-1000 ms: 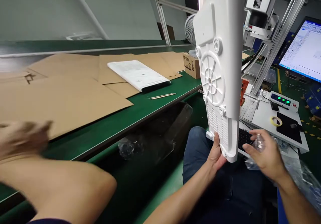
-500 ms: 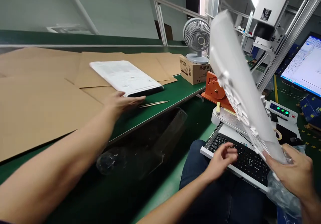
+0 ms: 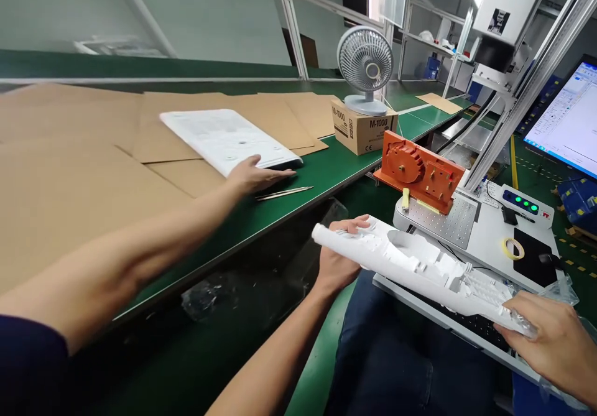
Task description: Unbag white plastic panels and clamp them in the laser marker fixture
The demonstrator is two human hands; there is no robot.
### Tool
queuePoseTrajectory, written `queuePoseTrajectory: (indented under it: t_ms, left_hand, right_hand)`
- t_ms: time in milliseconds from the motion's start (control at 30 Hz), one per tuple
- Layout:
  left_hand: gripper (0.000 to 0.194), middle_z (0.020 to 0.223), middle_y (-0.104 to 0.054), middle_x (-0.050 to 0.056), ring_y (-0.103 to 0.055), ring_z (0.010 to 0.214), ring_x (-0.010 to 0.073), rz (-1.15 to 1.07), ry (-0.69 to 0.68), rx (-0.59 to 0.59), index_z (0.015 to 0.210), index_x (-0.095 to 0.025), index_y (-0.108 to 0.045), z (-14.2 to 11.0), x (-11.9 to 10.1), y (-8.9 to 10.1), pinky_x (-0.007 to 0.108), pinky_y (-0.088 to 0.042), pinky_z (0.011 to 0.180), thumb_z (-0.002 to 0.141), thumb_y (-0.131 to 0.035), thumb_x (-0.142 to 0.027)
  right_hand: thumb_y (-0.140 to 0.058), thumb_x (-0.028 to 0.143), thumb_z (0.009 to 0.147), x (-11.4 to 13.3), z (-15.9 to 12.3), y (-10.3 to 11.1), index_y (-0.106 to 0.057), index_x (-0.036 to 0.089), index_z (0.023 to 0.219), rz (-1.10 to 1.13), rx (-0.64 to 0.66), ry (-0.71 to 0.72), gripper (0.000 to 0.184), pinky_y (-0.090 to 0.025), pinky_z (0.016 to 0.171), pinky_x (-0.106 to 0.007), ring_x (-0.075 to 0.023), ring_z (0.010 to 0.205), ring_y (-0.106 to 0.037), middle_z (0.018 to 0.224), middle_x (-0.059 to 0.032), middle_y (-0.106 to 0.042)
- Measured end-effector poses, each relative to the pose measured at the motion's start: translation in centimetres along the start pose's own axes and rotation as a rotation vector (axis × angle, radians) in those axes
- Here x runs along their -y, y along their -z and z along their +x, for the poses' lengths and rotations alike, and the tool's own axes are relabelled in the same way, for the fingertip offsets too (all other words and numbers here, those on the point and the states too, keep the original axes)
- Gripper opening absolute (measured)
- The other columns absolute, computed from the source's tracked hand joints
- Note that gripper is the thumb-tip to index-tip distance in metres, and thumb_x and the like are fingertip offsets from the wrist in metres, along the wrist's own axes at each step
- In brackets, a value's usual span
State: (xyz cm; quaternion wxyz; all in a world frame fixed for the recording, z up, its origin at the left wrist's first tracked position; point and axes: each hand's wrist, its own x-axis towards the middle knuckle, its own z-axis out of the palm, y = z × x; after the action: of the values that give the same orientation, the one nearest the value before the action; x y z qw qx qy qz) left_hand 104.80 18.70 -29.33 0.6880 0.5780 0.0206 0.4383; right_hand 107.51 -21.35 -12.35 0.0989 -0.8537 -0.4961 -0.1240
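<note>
A long white moulded plastic shell [image 3: 401,257], with ribs and cut-outs on its inner side, lies across my lap area, tilted down to the right. My left hand [image 3: 340,257] grips its far left end, with fingers over the edge. At the other end, my right hand [image 3: 550,335] is closed on the shell's narrow tip. Clear plastic film [image 3: 562,288] shows around my right hand. Another person's hand [image 3: 261,175] reaches in from the left at the near edge of a flat white panel [image 3: 233,136]; whether it grips it I cannot tell.
Cardboard sheets [image 3: 69,186] cover the green bench, with tweezers [image 3: 284,193] near its edge. A fan [image 3: 365,61] stands on a cardboard box [image 3: 361,131]. An orange fixture [image 3: 415,170] sits on a perforated plate [image 3: 459,217]. Tape roll [image 3: 513,249] and monitor [image 3: 566,117] are right.
The white shell has swung down from nearly upright to almost level, its inner side now showing. My left hand has moved up-left and taken its far end. The other person's hand shifted right.
</note>
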Motion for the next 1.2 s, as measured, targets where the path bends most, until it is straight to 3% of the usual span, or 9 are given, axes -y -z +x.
queuePoseTrajectory:
  t_ms: [100, 233, 300, 433, 600, 733, 867, 1000, 1200]
  left_hand:
    - [0.055, 0.103, -0.075, 0.006, -0.074, 0.125, 0.0411, 0.019, -0.006, -0.031, 0.096, -0.027, -0.061, 1.6, 0.6, 1.2, 0.063, -0.052, 0.118, 0.065, -0.105, -0.036]
    - [0.061, 0.102, -0.075, 0.007, -0.076, 0.117, 0.0392, 0.058, 0.033, -0.064, 0.095, -0.025, -0.062, 5.7, 1.7, 3.0, 0.057, -0.058, 0.110, 0.055, -0.107, -0.037]
    - [0.064, 0.100, -0.075, 0.007, -0.077, 0.107, 0.0364, 0.103, 0.080, -0.101, 0.093, -0.024, -0.063, 7.9, 2.7, 3.7, 0.053, -0.063, 0.101, 0.050, -0.108, -0.040]
    - [0.075, 0.097, -0.077, 0.005, -0.073, 0.087, 0.0276, 0.177, 0.164, -0.123, 0.098, -0.021, -0.067, 12.6, 5.9, 3.8, 0.044, -0.067, 0.080, 0.040, -0.112, -0.040]
    - [0.090, 0.107, -0.076, 0.008, -0.074, 0.101, 0.0291, 0.141, 0.132, -0.053, 0.113, -0.019, -0.061, 19.1, 11.5, 2.1, 0.042, -0.064, 0.089, 0.044, -0.112, -0.046]
    - [0.110, 0.116, -0.073, 0.010, -0.074, 0.103, 0.0290, 0.112, 0.204, -0.001, 0.131, -0.021, -0.048, 24.7, 15.8, 1.6, 0.043, -0.064, 0.088, 0.044, -0.112, -0.044]
    - [0.109, 0.120, -0.071, 0.012, -0.073, 0.102, 0.0287, 0.130, 0.228, 0.066, 0.134, -0.019, -0.049, 28.9, 18.8, 2.3, 0.045, -0.064, 0.088, 0.049, -0.108, -0.050]
    - [0.108, 0.122, -0.071, 0.013, -0.072, 0.103, 0.0290, 0.152, 0.218, 0.072, 0.137, -0.018, -0.051, 31.1, 21.0, 3.0, 0.044, -0.062, 0.088, 0.051, -0.107, -0.050]
    - [0.110, 0.124, -0.069, 0.017, -0.069, 0.108, 0.0321, 0.179, 0.211, 0.064, 0.140, -0.014, -0.053, 32.3, 23.5, 3.3, 0.048, -0.059, 0.093, 0.052, -0.107, -0.048]
  right_hand:
    - [-0.072, 0.065, 0.106, -2.7, -0.5, 2.2, -0.078, 0.035, 0.123, 0.079, -0.060, -0.109, 0.035, -0.062, 0.075, -0.032, -0.0246, 0.096, -0.081, 0.114, 0.0010, -0.082]
    - [-0.065, 0.060, 0.109, -8.2, -1.5, 3.3, -0.083, 0.035, 0.120, 0.159, -0.342, -0.458, 0.033, -0.065, 0.074, -0.035, -0.0301, 0.098, -0.082, 0.109, -0.0043, -0.084]
    - [-0.073, 0.061, 0.101, -10.3, -1.1, 1.3, -0.081, 0.032, 0.129, 0.279, -0.310, -0.546, 0.041, -0.067, 0.076, -0.036, -0.0327, 0.105, -0.081, 0.116, -0.0076, -0.083]
    - [-0.087, 0.057, 0.089, -11.3, 2.4, -6.0, -0.072, 0.026, 0.144, 0.540, -0.167, -0.520, 0.065, -0.068, 0.089, -0.040, -0.0350, 0.120, -0.076, 0.143, -0.0123, -0.072]
    - [-0.083, 0.067, 0.087, -11.8, 10.0, -13.3, -0.081, 0.016, 0.105, 0.491, -0.504, -0.646, 0.054, -0.064, 0.089, -0.050, -0.0401, 0.100, -0.079, 0.102, -0.0169, -0.082]
    - [-0.080, 0.076, 0.079, -14.1, 15.8, -15.8, -0.081, 0.015, 0.106, 0.396, -0.589, -0.720, 0.067, -0.061, 0.088, -0.050, -0.0438, 0.105, -0.076, 0.109, -0.0217, -0.081]
    - [-0.075, 0.078, 0.077, -16.3, 20.5, -17.8, -0.078, 0.015, 0.116, 0.363, -0.567, -0.729, 0.075, -0.059, 0.088, -0.048, -0.0426, 0.106, -0.075, 0.116, -0.0228, -0.080]
    - [-0.071, 0.083, 0.077, -17.9, 23.2, -20.0, -0.076, 0.015, 0.117, 0.340, -0.536, -0.737, 0.079, -0.058, 0.089, -0.048, -0.0424, 0.104, -0.075, 0.114, -0.0242, -0.079]
    - [-0.072, 0.083, 0.074, -19.3, 24.7, -21.8, -0.077, 0.014, 0.115, 0.348, -0.512, -0.769, 0.081, -0.057, 0.089, -0.052, -0.0454, 0.103, -0.075, 0.113, -0.0250, -0.079]
